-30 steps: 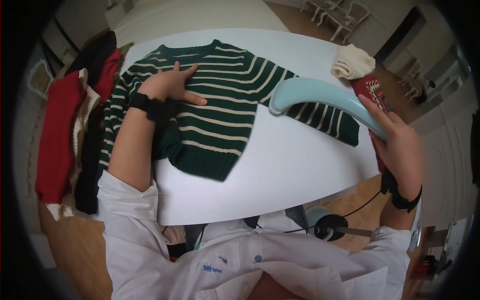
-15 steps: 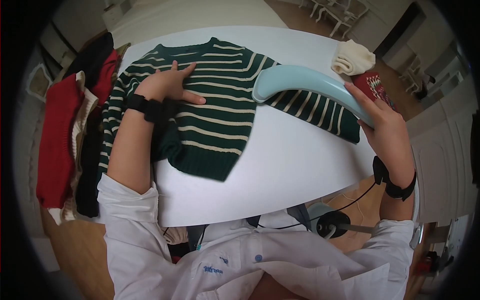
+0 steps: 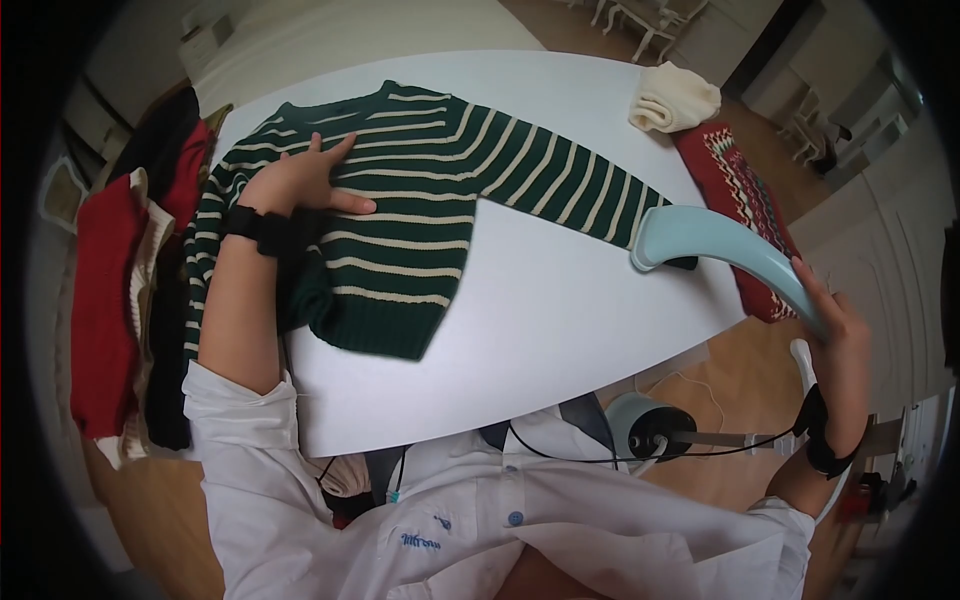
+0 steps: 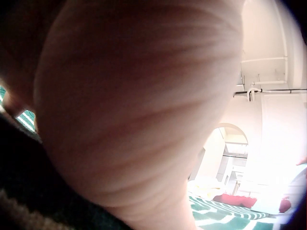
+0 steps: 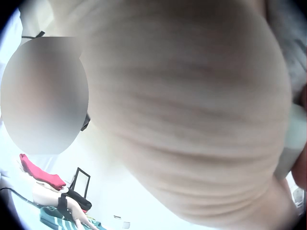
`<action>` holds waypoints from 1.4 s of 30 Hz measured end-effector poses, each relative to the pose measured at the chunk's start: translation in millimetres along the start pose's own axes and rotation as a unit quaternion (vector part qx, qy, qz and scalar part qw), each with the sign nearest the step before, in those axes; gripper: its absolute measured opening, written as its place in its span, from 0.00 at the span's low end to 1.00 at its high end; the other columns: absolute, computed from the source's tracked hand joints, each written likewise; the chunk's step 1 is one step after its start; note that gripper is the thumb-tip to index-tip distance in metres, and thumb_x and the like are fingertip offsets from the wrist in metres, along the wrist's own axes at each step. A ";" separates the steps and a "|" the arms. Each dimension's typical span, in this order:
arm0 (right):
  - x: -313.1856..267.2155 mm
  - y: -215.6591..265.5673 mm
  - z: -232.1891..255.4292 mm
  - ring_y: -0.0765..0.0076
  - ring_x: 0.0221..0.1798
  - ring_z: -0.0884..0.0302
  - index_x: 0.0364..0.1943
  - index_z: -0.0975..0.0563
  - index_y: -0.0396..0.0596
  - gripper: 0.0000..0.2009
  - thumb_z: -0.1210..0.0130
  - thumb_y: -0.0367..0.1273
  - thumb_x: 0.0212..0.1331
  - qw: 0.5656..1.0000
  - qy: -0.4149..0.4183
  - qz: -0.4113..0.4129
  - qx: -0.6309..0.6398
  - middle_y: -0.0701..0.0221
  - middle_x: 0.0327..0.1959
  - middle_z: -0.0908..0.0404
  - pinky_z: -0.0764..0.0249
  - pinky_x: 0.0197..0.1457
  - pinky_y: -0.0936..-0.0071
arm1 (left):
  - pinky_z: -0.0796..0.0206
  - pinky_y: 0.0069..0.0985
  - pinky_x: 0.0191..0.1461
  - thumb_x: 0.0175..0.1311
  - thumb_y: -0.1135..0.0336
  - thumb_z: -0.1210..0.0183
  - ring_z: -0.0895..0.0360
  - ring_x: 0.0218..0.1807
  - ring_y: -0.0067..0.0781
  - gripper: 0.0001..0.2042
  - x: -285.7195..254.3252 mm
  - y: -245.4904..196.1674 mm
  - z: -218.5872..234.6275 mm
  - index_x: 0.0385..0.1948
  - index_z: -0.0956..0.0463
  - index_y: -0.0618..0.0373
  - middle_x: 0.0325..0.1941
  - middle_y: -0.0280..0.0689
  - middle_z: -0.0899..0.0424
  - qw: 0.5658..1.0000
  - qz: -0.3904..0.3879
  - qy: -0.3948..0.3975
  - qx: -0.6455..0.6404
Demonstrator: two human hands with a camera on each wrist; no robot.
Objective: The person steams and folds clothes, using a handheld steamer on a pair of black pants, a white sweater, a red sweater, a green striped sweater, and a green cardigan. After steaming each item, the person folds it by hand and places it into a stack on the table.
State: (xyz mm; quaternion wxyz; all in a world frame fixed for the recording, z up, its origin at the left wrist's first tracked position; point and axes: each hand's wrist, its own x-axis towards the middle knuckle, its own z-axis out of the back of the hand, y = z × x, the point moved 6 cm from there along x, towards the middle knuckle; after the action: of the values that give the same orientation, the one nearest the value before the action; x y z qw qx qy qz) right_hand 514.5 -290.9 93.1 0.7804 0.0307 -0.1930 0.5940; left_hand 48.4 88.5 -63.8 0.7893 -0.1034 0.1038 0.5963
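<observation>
A green sweater with cream stripes (image 3: 400,232) lies on the white table, one sleeve stretched out to the right. My left hand (image 3: 300,184) rests on its body, fingers spread. In my right hand (image 3: 838,340) I grip the handle of a light blue curved appliance (image 3: 715,240), whose wide head is over the cuff end of the sleeve. The left wrist view is mostly filled by the left hand (image 4: 139,105), with striped knit at the edges. In the right wrist view the right hand (image 5: 192,115) covers most of the picture, beside part of the pale blue handle (image 5: 293,139).
Red, cream and black garments (image 3: 108,310) hang over the table's left side. A rolled cream knit (image 3: 676,98) and a red patterned knit (image 3: 745,205) lie at the right edge. Below the table's front right stands a light blue base unit (image 3: 640,425) with a pole and cords.
The right hand and appliance first moved left along the sleeve, then right to its cuff end. The left hand stays on the sweater while the whole head view has shifted slightly.
</observation>
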 end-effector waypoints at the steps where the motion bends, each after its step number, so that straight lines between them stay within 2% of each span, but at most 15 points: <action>1: -2.8 -4.4 3.3 0.57 0.32 0.20 0.69 0.23 0.81 0.42 0.35 0.16 0.51 1.000 0.005 -0.006 -0.017 0.60 0.31 0.23 0.25 0.40 0.58 | 0.51 0.53 0.83 0.34 0.24 0.25 0.46 0.79 0.74 0.67 -0.2 -1.6 1.0 0.82 0.54 0.25 0.86 0.56 0.57 1.000 -0.005 -0.001 -0.003; 4: -4.8 -9.5 9.4 0.56 0.31 0.20 0.69 0.24 0.82 0.43 0.34 0.17 0.50 0.998 0.014 -0.046 -0.046 0.60 0.32 0.22 0.25 0.40 0.57 | 0.49 0.53 0.83 0.34 0.24 0.26 0.44 0.79 0.73 0.67 -1.8 -2.4 2.2 0.82 0.54 0.25 0.86 0.56 0.56 1.000 0.002 0.006 -0.002; 8: 4.8 12.9 9.2 0.55 0.32 0.20 0.69 0.24 0.83 0.43 0.34 0.16 0.49 0.997 0.016 -0.045 -0.060 0.60 0.34 0.21 0.24 0.41 0.56 | 0.47 0.54 0.82 0.34 0.23 0.26 0.44 0.79 0.74 0.66 -2.2 -2.8 2.3 0.82 0.54 0.24 0.86 0.56 0.56 1.000 -0.007 0.001 0.000; 10: 10.2 25.6 3.8 0.54 0.33 0.20 0.69 0.24 0.83 0.44 0.34 0.16 0.49 1.000 0.006 -0.006 0.007 0.61 0.35 0.20 0.24 0.41 0.56 | 0.46 0.56 0.81 0.34 0.23 0.26 0.44 0.78 0.76 0.66 -2.6 -3.9 2.3 0.82 0.54 0.24 0.86 0.56 0.56 1.000 0.004 0.001 0.016; 15: 15.3 43.5 4.7 0.55 0.33 0.19 0.69 0.23 0.80 0.43 0.34 0.16 0.48 0.999 0.014 0.038 0.034 0.61 0.35 0.20 0.24 0.41 0.57 | 0.46 0.56 0.81 0.35 0.23 0.26 0.44 0.78 0.77 0.66 -0.9 -1.5 0.1 0.82 0.54 0.23 0.85 0.56 0.56 1.000 0.002 -0.006 0.017; 20: 1.8 18.3 8.2 0.57 0.33 0.21 0.71 0.25 0.75 0.46 0.33 0.14 0.45 0.999 0.024 0.033 0.006 0.61 0.32 0.23 0.25 0.42 0.59 | 0.44 0.54 0.81 0.35 0.24 0.26 0.42 0.78 0.75 0.66 -0.9 -0.5 1.0 0.82 0.53 0.25 0.85 0.57 0.56 1.000 -0.001 -0.006 0.013; 22: -3.8 2.1 10.7 0.56 0.32 0.19 0.69 0.23 0.77 0.44 0.35 0.15 0.47 0.999 0.034 -0.015 -0.007 0.60 0.33 0.21 0.25 0.42 0.56 | 0.43 0.51 0.80 0.35 0.25 0.25 0.39 0.77 0.71 0.65 -1.8 -1.0 2.0 0.82 0.52 0.27 0.85 0.58 0.56 1.000 0.001 -0.003 0.010; 29: 0.4 -0.1 4.6 0.53 0.32 0.20 0.70 0.25 0.80 0.45 0.33 0.17 0.47 0.997 0.019 -0.043 -0.060 0.60 0.32 0.21 0.24 0.41 0.56 | 0.42 0.46 0.80 0.36 0.27 0.24 0.37 0.77 0.67 0.64 -6.9 -1.0 6.9 0.82 0.50 0.27 0.84 0.59 0.54 0.999 -0.019 -0.010 -0.026; 31: 9.8 20.0 -0.5 0.51 0.32 0.20 0.70 0.25 0.80 0.44 0.32 0.19 0.47 1.000 -0.014 0.020 -0.009 0.61 0.32 0.21 0.24 0.41 0.56 | 0.42 0.45 0.80 0.36 0.27 0.24 0.36 0.77 0.67 0.63 -7.8 -3.4 6.6 0.82 0.49 0.26 0.84 0.60 0.53 0.999 -0.024 -0.007 -0.023; 35: 32.0 58.2 -4.4 0.51 0.32 0.21 0.70 0.25 0.78 0.43 0.32 0.19 0.48 0.997 -0.015 0.054 0.049 0.62 0.33 0.22 0.24 0.40 0.56 | 0.41 0.45 0.79 0.35 0.26 0.24 0.36 0.77 0.68 0.63 -10.1 -10.6 6.3 0.81 0.50 0.22 0.84 0.60 0.53 0.999 -0.024 -0.006 -0.022; 37: 39.8 80.4 1.0 0.52 0.32 0.21 0.70 0.25 0.76 0.42 0.32 0.20 0.49 0.988 -0.022 0.099 0.118 0.61 0.33 0.23 0.25 0.40 0.56 | 0.43 0.47 0.80 0.35 0.24 0.25 0.36 0.76 0.70 0.63 -11.3 -25.4 6.8 0.80 0.50 0.17 0.84 0.60 0.54 0.999 -0.040 -0.013 0.009; 38: 43.8 88.7 1.5 0.52 0.32 0.22 0.70 0.25 0.75 0.41 0.33 0.20 0.50 0.983 -0.043 0.125 0.124 0.61 0.32 0.23 0.25 0.39 0.57 | 0.43 0.51 0.80 0.33 0.21 0.27 0.37 0.76 0.71 0.63 -7.8 -34.4 3.7 0.80 0.51 0.15 0.84 0.59 0.55 0.998 -0.042 -0.009 0.035; 39: 48.8 93.5 1.4 0.52 0.32 0.22 0.70 0.25 0.75 0.41 0.33 0.20 0.50 0.982 -0.046 0.128 0.131 0.61 0.32 0.23 0.25 0.39 0.57 | 0.47 0.53 0.82 0.34 0.19 0.29 0.38 0.77 0.72 0.63 -2.1 -47.9 0.4 0.80 0.52 0.16 0.85 0.58 0.54 0.996 -0.084 -0.008 0.033; 42: 60.2 110.3 7.0 0.53 0.31 0.22 0.71 0.25 0.74 0.40 0.33 0.21 0.51 0.967 -0.093 0.168 0.168 0.62 0.32 0.23 0.25 0.38 0.58 | 0.53 0.54 0.84 0.37 0.22 0.27 0.41 0.78 0.71 0.62 -14.5 -105.7 4.9 0.81 0.51 0.19 0.85 0.55 0.51 0.989 -0.139 0.017 0.037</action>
State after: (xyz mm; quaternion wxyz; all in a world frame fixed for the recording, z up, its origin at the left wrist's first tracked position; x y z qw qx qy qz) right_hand 422.3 -205.4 99.9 0.6316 0.1831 -0.1646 0.7351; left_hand 146.5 48.3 -50.8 0.8659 -0.0976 0.1245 0.4745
